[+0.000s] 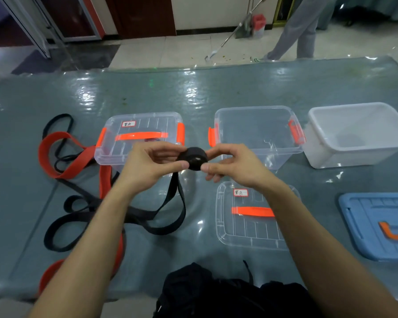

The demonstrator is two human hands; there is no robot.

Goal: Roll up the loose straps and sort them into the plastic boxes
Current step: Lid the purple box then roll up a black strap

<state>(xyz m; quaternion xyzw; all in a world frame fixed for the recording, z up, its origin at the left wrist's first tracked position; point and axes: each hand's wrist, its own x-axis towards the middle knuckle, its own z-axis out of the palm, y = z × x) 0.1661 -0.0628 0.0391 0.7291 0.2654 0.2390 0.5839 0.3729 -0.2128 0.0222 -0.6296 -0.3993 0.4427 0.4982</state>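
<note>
Black cloth, bunched in a heap, sits at the near edge of the table, right below the person's forearms. The tabletop is grey-green under a glossy clear sheet, and the near middle strip between the arms is bare. To the near right a blue lid with an orange handle runs off the right side of the view, and just left of it lies a clear lid with an orange handle and a small label. On the left, loose black straps and red straps sprawl in tangled loops from the near edge up past the closed box. Above the table's middle, both hands hold a black strap roll off the surface: the left hand pinches one end with thumb and fingers closed on it, the right hand pinches the other end the same way. The roll's axis runs left to right between the hands, and its unrolled tail hangs down from it and trails toward the near left into the tangle. Behind the left hand stands a closed clear box with orange latches; behind the right, an open clear box, and beside that an open white tub. Beyond these the tabletop is bare to its far edge, and a person stands on the tiled floor past it.
</note>
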